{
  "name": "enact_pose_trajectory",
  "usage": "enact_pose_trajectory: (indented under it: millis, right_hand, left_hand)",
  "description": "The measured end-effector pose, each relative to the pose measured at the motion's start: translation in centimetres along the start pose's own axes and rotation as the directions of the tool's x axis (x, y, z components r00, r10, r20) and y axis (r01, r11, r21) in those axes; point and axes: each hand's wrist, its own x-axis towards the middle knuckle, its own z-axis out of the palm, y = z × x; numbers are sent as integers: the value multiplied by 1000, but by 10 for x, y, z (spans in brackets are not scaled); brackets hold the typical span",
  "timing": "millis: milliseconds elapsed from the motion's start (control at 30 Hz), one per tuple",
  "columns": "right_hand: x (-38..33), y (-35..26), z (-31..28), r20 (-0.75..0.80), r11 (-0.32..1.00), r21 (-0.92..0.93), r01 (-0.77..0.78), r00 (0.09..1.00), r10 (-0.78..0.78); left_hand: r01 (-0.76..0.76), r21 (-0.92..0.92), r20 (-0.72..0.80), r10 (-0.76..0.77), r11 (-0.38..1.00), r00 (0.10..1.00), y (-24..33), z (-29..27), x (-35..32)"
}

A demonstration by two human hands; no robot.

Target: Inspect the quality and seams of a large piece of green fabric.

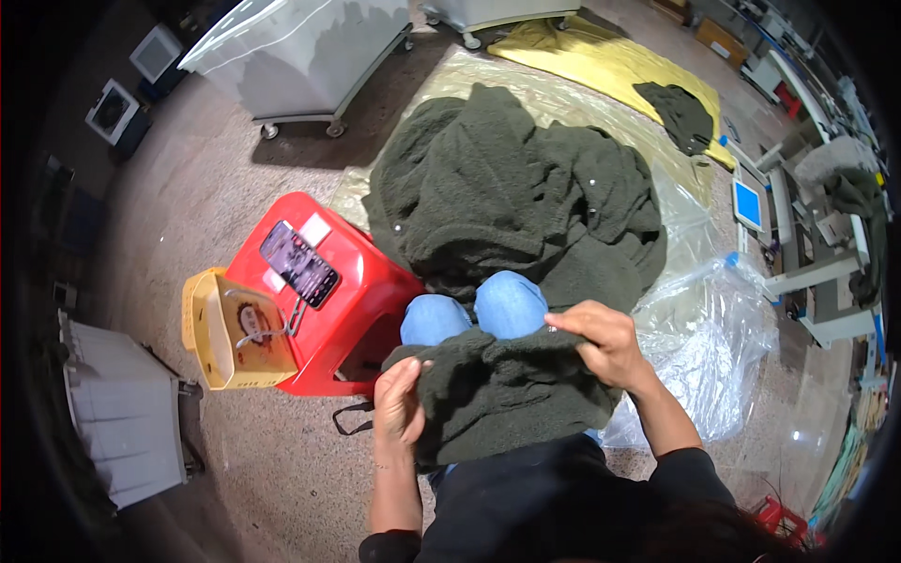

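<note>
Fleece (pixel 516 403) at the knees (pixel 510 305), spread between the closed pinches of left hand (pixel 399 403) and right hand (pixel 608 342). Apparently mid-handling, with the pile (pixel 488 178) beyond perhaps left to do; impossible to tell the finished share.

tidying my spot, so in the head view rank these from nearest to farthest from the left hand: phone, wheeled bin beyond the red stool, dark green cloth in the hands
1. Dark green cloth: in the left hand, across the lap.
2. Phone: ahead and left, on the red stool.
3. Wheeled bin: far ahead, past the stool.
</note>
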Motion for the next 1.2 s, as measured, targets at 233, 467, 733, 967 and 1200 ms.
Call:
enact_pose_trajectory:
  millis: [233,467,733,967,1200]
  right_hand:
    - [-1,-30,64,34,894,-84,440,898,-438]
    - [2,-25,85,12,867,-177,465,882,-471]
    - [14,-23,75,290,967,244,-77,957,3]
    - [12,-22,80,348,984,180,-9,936,-56]
    - [4,-28,84,238,977,196,-85,971,37]
  left_hand:
    - [-144,202,61,135,969,989,-11,34,-5]
    - [-183,225,-11,190,957,982,-20,45,-15]
    - [-419,596,185,391,685,902,-17,33,-16]
    - [-521,646,255,485,558,836,-17,37,-19]
    - [-642,725,309,716,248,626,-37,45,-26]
